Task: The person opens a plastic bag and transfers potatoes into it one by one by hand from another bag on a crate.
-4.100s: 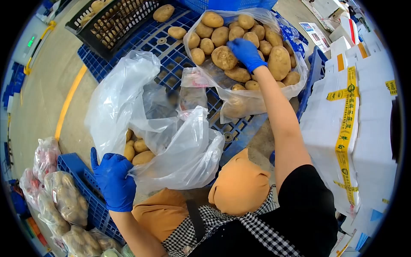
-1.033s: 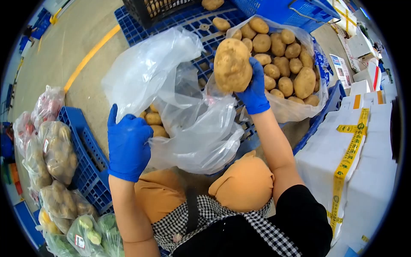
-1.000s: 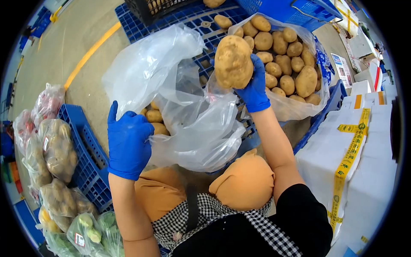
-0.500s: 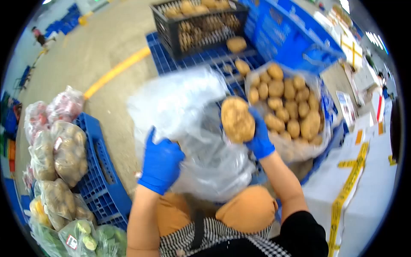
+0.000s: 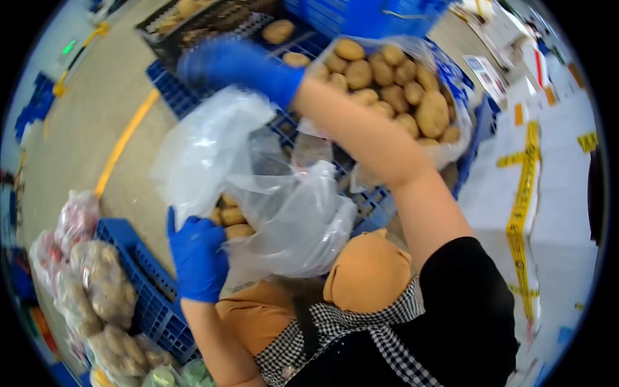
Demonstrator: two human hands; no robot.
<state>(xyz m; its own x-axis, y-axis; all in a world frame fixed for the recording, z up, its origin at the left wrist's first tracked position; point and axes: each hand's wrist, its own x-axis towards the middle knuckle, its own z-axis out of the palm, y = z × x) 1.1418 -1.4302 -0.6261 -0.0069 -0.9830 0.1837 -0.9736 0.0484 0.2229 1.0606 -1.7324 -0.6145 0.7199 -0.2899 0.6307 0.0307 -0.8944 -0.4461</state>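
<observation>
My left hand, in a blue glove, grips the near left edge of a clear plastic bag, its index finger sticking out. Some potatoes show in the bag's mouth beside that hand. My right hand, gloved too, is stretched across to the near side of a black crate of potatoes. Motion smears its fingers, so whatever they hold cannot be made out. Under my right forearm stands a large open sack filled with potatoes.
Two loose potatoes lie on the blue pallet by the crate. A blue bin stands behind the sack. White boxes with yellow tape line the right. Bagged produce sits by another blue pallet at left.
My right hand has swung from the sack leftward and away to the black crate; the large potato it held is no longer visible. Potatoes now show in the plastic bag. The view has shifted.
</observation>
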